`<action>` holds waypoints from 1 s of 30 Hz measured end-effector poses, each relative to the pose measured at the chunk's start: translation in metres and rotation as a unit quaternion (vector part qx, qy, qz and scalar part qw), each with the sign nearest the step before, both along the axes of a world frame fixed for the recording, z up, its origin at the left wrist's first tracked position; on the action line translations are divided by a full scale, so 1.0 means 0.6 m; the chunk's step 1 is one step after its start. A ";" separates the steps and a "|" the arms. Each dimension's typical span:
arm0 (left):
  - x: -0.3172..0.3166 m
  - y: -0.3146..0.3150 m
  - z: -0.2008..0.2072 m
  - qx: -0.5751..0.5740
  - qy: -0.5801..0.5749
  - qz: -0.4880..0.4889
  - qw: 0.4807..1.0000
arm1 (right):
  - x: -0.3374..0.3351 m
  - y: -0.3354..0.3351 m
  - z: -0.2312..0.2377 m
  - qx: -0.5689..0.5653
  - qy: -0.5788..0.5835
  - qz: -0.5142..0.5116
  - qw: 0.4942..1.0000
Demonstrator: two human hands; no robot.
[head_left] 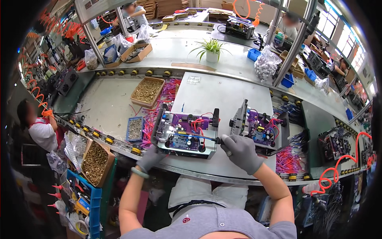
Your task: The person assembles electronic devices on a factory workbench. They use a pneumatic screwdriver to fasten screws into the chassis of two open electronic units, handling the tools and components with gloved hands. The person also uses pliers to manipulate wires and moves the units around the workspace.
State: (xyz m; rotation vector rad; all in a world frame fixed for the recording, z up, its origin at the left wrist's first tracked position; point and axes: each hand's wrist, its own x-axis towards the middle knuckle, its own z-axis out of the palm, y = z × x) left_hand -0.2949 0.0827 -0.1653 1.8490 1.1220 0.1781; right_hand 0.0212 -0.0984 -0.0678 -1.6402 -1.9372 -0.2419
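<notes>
Two open electronic units with purple circuit boards sit on a pale board in front of me. My right hand [240, 153], in a grey glove, is closed around the black end of a screwdriver [195, 136]. Its long blue shaft reaches left across the left unit [187, 131]; where the tip touches is too small to tell. My left hand [151, 158], also gloved in grey, is at that unit's front left corner; its fingertips are partly hidden there. The right unit [260, 127] stands just beyond my right hand, with a panel tilted up on its left side.
A carton of small brass parts [147, 92] and a blue bin of silvery parts [135, 129] lie left of the units. Pink wires [289, 161] are bundled at right. Another carton of brass parts [95, 163] is at lower left. A potted plant [212, 57] stands behind. A co-worker [43, 133] is at far left.
</notes>
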 end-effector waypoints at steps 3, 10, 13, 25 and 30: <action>-0.029 0.043 0.034 0.182 -0.163 0.094 0.965 | 0.000 0.016 0.026 -0.066 -0.002 0.021 0.998; 0.179 -0.076 0.234 0.549 -0.213 -0.144 0.795 | 0.021 0.018 0.045 -0.156 -0.012 0.049 0.986; 0.228 -0.101 0.189 0.571 -0.086 -0.214 0.788 | 0.012 0.018 0.044 -0.150 -0.006 0.035 0.988; 0.238 -0.100 0.150 0.619 -0.044 -0.236 0.748 | -0.005 0.029 -0.034 -0.107 -0.068 -0.021 0.992; 0.204 -0.057 0.212 0.574 0.024 -0.313 0.756 | 0.013 0.034 -0.004 -0.090 -0.071 0.016 0.993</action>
